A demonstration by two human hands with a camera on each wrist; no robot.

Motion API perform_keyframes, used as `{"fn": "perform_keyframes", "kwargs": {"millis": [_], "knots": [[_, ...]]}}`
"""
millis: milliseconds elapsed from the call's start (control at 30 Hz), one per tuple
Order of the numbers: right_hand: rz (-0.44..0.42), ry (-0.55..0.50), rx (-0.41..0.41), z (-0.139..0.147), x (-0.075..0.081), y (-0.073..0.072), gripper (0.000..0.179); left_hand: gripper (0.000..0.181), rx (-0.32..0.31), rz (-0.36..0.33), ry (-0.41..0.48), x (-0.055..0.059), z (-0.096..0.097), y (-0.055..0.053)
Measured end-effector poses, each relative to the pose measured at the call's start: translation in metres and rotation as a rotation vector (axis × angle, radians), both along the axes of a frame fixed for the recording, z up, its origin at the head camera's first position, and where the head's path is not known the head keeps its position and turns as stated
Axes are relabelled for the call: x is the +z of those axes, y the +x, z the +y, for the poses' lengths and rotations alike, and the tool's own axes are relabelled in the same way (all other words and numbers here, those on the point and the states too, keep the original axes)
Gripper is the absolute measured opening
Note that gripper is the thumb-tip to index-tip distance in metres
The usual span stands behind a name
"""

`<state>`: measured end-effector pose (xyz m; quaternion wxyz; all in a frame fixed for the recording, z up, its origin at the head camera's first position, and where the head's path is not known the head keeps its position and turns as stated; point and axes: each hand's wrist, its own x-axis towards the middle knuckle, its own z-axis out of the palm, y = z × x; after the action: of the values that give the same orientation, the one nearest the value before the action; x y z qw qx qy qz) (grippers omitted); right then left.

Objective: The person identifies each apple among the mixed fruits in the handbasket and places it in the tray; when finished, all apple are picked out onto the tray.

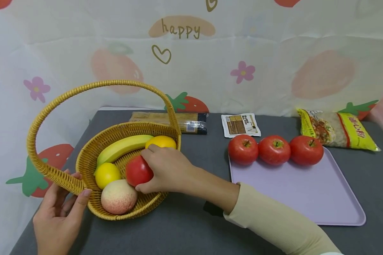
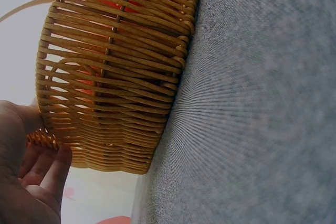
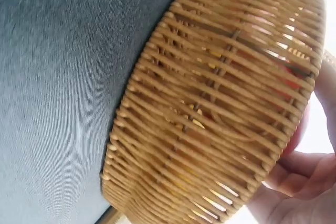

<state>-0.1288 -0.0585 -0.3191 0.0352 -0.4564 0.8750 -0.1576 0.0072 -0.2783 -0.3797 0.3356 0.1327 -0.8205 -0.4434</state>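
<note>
A woven wicker basket (image 1: 127, 216) with a tall arched handle stands on the left of the table. My left hand (image 1: 62, 212) grips it where the handle meets the rim, thumb on the near side. Over the basket's inside, my right hand (image 1: 170, 170) holds a red apple (image 1: 139, 171) between thumb and fingers. Around that apple lie a banana (image 1: 122, 147), a yellow lemon (image 1: 107, 175), a pale pink peach (image 1: 119, 197) and another yellow fruit (image 1: 161, 141), partly covered by the right hand. In the right wrist view, the wicker wall (image 3: 210, 103) hides most of the fruit.
A lilac tray (image 1: 293, 198) on the right carries three red apples (image 1: 274, 150) along its far edge. Behind stand a noodle pack (image 1: 191, 124), a small white packet (image 1: 241, 125) and a yellow bag (image 1: 338, 130). A printed cloth (image 1: 191, 71) hangs at the back.
</note>
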Motion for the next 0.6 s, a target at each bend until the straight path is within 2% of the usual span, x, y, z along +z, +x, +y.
{"fn": "perform_keyframes", "kwargs": {"millis": [200, 367, 467, 600], "knots": [[0.051, -0.164, 0.112, -0.001, -0.003, 0.002, 0.069, 0.064, -0.001, 0.001, -0.001, 0.000, -0.001, -0.001], [0.073, -0.297, 0.242, -0.002, -0.007, 0.004, 0.067, 0.063, 0.013, -0.017, -0.001, -0.001, -0.002, -0.002], [0.042, -0.354, 0.288, -0.003, -0.010, 0.005, 0.065, 0.063, 0.016, -0.024, 0.002, -0.001, -0.003, -0.002], [-0.069, -0.462, 0.321, -0.007, -0.015, 0.007, 0.058, 0.064, 0.013, -0.026, 0.005, -0.001, -0.003, -0.002]]}}
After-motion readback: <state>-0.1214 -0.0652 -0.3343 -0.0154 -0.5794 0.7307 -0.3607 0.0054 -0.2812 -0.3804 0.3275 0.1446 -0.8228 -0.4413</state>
